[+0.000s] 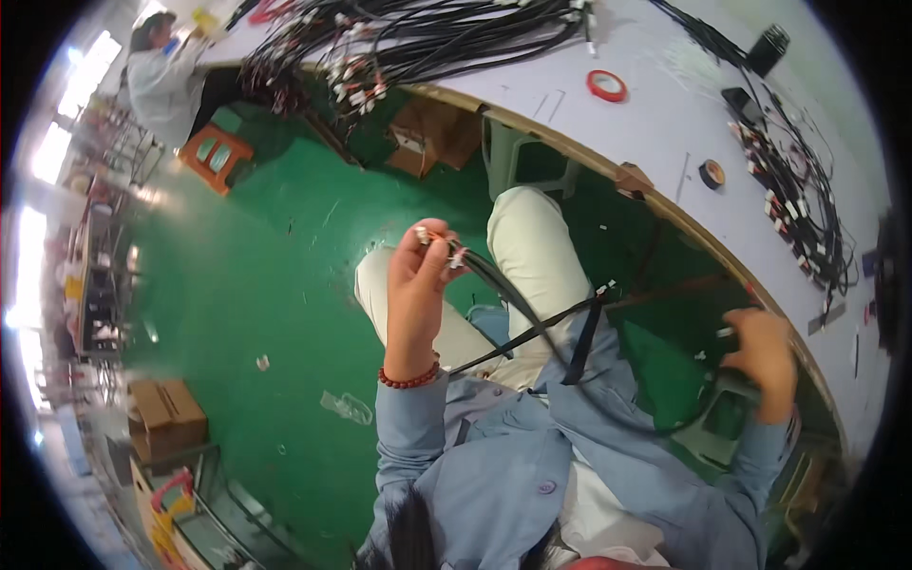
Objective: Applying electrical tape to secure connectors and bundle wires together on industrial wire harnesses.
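Note:
My left hand [425, 271] is raised over my lap, its fingers closed on one end of a black cable harness [513, 299]. Small white connectors and short coloured wires stick out between its thumb and fingers. From there the harness runs down across my lap and curves up on the right towards my right hand [763, 353]. That hand is beside the table edge with its fingers curled; a small white connector shows at their tips. Another black strand with white ends [604, 288] crosses over my legs.
Black cable bundles [456, 43] cover the far table [655, 133]; more harnesses [784, 204] lie at its right. Red tape [606, 85] and black tape [712, 174] lie between. An orange stool [216, 155] and a person [163, 90] are far left, a cardboard box [166, 416] nearer.

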`<action>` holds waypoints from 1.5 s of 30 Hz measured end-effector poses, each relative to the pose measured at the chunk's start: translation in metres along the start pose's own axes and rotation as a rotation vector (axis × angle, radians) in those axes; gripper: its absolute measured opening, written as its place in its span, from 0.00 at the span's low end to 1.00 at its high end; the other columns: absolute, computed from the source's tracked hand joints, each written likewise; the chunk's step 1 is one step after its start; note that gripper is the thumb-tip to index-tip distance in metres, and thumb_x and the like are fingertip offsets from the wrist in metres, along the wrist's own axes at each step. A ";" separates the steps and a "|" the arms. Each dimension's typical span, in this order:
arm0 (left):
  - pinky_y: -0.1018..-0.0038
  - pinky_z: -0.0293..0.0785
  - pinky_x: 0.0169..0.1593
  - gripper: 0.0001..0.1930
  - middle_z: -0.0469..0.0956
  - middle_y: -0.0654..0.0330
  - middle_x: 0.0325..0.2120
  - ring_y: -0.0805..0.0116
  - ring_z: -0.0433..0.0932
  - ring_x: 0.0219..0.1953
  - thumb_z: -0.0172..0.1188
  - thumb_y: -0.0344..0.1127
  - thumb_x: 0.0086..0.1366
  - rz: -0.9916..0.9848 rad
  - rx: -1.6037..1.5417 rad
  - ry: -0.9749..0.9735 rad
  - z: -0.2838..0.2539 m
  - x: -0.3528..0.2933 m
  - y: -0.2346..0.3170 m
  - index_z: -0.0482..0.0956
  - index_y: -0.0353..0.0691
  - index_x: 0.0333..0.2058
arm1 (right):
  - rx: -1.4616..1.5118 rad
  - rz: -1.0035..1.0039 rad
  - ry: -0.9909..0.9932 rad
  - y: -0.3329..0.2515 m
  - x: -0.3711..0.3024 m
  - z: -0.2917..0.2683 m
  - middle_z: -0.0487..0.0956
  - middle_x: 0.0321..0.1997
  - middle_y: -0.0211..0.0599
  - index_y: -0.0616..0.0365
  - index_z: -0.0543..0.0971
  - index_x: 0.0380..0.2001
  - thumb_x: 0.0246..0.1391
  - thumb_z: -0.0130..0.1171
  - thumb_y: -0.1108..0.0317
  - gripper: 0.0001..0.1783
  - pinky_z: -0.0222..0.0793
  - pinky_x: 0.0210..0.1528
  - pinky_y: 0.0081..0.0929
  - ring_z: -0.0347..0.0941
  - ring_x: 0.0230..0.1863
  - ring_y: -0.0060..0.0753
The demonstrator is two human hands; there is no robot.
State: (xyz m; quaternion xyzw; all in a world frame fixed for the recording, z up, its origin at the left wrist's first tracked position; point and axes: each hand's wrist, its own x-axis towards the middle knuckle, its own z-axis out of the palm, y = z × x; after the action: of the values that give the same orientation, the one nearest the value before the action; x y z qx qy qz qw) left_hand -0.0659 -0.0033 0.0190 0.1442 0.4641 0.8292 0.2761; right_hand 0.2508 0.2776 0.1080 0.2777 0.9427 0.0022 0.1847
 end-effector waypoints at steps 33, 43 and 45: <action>0.79 0.71 0.38 0.28 0.72 0.61 0.26 0.73 0.75 0.31 0.56 0.20 0.57 0.018 0.270 0.067 0.036 -0.032 -0.029 0.54 0.35 0.54 | 1.899 -0.499 -0.003 -0.201 0.123 0.034 0.75 0.36 0.37 0.68 0.78 0.31 0.49 0.60 0.74 0.07 0.70 0.37 0.20 0.72 0.35 0.23; 0.79 0.70 0.35 0.25 0.71 0.61 0.21 0.73 0.75 0.27 0.59 0.21 0.56 0.132 0.841 -0.115 0.041 -0.030 -0.024 0.57 0.35 0.50 | 1.742 -0.538 -0.303 -0.185 0.131 0.020 0.75 0.34 0.37 0.68 0.79 0.32 0.48 0.62 0.74 0.09 0.69 0.31 0.18 0.72 0.31 0.22; 0.78 0.71 0.35 0.24 0.72 0.60 0.23 0.72 0.75 0.28 0.60 0.22 0.56 0.101 0.794 -0.153 0.038 -0.029 -0.029 0.57 0.37 0.48 | 1.737 -0.538 -0.295 -0.184 0.132 0.023 0.75 0.33 0.36 0.69 0.78 0.32 0.48 0.62 0.74 0.08 0.69 0.31 0.17 0.72 0.30 0.22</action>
State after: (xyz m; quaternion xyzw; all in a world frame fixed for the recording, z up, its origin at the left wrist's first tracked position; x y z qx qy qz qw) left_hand -0.0145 0.0184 0.0150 0.3233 0.7189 0.5848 0.1916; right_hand 0.0597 0.1895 0.0214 0.0875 0.6130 -0.7849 0.0242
